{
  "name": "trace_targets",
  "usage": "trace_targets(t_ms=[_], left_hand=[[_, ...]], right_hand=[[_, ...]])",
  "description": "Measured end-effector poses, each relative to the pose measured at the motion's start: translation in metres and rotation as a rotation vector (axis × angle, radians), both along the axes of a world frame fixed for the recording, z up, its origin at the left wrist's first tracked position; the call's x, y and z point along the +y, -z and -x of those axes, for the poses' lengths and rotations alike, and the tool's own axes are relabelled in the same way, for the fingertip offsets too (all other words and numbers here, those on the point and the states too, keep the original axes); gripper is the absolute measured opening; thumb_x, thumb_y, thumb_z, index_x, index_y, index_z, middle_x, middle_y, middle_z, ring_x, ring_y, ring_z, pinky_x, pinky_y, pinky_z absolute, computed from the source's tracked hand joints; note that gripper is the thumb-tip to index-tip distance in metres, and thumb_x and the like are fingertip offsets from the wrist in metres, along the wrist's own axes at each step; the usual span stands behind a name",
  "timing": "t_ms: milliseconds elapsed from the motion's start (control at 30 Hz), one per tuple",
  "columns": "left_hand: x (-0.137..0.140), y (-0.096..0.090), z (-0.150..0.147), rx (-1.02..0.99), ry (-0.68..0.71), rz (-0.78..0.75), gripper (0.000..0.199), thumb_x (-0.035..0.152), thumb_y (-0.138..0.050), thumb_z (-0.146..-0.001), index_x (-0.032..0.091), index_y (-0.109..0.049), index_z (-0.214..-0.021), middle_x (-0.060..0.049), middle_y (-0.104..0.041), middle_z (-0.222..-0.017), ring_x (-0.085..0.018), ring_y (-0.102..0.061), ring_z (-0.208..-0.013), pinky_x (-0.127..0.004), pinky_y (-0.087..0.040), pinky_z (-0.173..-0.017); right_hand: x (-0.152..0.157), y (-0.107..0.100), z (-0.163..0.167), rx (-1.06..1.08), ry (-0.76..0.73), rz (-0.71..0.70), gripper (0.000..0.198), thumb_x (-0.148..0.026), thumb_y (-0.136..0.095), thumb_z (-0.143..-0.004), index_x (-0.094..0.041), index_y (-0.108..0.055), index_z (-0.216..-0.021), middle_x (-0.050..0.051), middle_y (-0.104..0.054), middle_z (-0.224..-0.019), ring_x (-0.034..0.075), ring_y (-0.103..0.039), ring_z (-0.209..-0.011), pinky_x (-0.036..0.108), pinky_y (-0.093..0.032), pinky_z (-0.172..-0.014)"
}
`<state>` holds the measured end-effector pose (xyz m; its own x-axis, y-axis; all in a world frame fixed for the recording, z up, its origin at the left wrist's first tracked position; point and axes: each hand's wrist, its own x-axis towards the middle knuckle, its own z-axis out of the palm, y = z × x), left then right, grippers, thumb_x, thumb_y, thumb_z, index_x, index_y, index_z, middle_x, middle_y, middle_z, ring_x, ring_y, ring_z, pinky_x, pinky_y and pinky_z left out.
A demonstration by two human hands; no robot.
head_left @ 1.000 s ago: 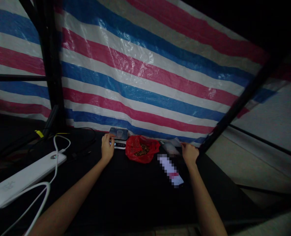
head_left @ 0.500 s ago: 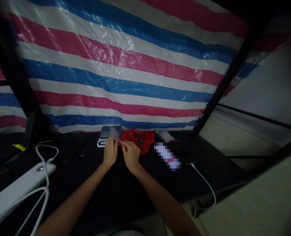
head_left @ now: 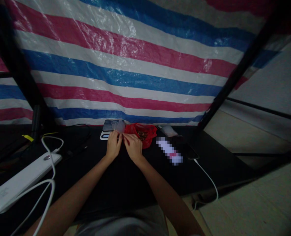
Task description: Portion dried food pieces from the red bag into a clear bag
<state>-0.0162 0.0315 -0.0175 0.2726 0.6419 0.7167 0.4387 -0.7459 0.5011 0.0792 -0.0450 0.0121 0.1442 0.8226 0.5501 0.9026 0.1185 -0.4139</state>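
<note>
My left hand (head_left: 113, 145) is closed, its fingertips pinching the edge of a small clear plastic bag (head_left: 121, 126). Beside it, my right hand (head_left: 134, 147) also has its fingers drawn together at the bag's lower edge. The two sets of fingertips nearly meet. Just behind the left hand lies a small scale (head_left: 105, 135) with a white front and a dark top, partly covered by the hand and the bag. A red plastic bag (head_left: 149, 131) lies spread beyond the right hand, with small brownish pieces (head_left: 142, 134) inside.
A phone (head_left: 191, 151) with a white charging cable (head_left: 208, 175) lies at the right, beside a blurred-out pale object (head_left: 169, 151). A clear packet (head_left: 169, 130) sits behind them. At the left are a white power strip (head_left: 25, 183) and looped cables. Striped sheeting (head_left: 126, 72) hangs behind the black table.
The small clear bag now stands puffed out between my hands, farther right than before. My right hand's fingers have come closer to my left. The whole view has shifted slightly.
</note>
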Motion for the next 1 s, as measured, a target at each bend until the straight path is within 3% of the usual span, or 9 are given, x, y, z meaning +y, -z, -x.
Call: trace_targets(t_ms=[200,400,700,833,1000], left_hand=[[-0.001,-0.002,0.002,-0.076,0.126,0.062,0.023,0.031,-0.036,-0.086,0.018,-0.056,-0.084,-0.004,-0.058,-0.084,-0.016,-0.054,-0.080,-0.027,-0.042,-0.071],[-0.003,-0.005,0.005,-0.038,0.097,0.071,0.024,0.036,-0.045,-0.082,0.019,-0.058,-0.072,-0.001,-0.059,-0.069,-0.013,-0.054,-0.060,-0.023,-0.041,-0.058],[-0.002,0.000,0.007,0.093,0.129,-0.018,0.018,0.031,-0.046,-0.082,0.019,-0.059,-0.082,-0.003,-0.062,-0.080,-0.015,-0.058,-0.072,-0.025,-0.043,-0.063],[-0.003,-0.004,0.007,0.133,0.166,0.001,0.020,0.031,-0.042,-0.084,0.019,-0.058,-0.080,-0.003,-0.061,-0.080,-0.015,-0.058,-0.074,-0.024,-0.043,-0.065],[-0.004,-0.004,0.005,0.166,0.228,0.013,0.021,0.027,-0.036,-0.088,0.019,-0.055,-0.092,-0.003,-0.059,-0.092,-0.014,-0.057,-0.084,-0.024,-0.043,-0.072]], right_hand=[[0.001,-0.001,-0.005,0.049,0.022,-0.028,0.031,-0.024,-0.039,-0.085,-0.026,-0.054,-0.113,-0.001,-0.061,-0.107,0.015,-0.051,-0.099,0.028,-0.039,-0.088],[0.005,0.001,-0.011,0.201,-0.006,-0.182,0.026,-0.025,-0.042,-0.084,-0.025,-0.061,-0.102,0.000,-0.064,-0.100,0.015,-0.055,-0.094,0.028,-0.040,-0.087],[0.020,0.014,-0.023,0.405,-0.210,-0.141,0.019,-0.033,-0.056,-0.074,-0.020,-0.066,-0.086,0.002,-0.068,-0.083,0.016,-0.063,-0.074,0.026,-0.048,-0.070],[0.021,0.015,-0.025,0.357,-0.182,-0.157,0.019,-0.030,-0.053,-0.076,-0.019,-0.067,-0.084,0.003,-0.069,-0.082,0.016,-0.063,-0.072,0.026,-0.048,-0.069],[0.021,0.015,-0.029,0.319,-0.138,-0.162,0.021,-0.029,-0.049,-0.078,-0.018,-0.066,-0.082,0.003,-0.068,-0.079,0.016,-0.062,-0.068,0.026,-0.048,-0.066]])
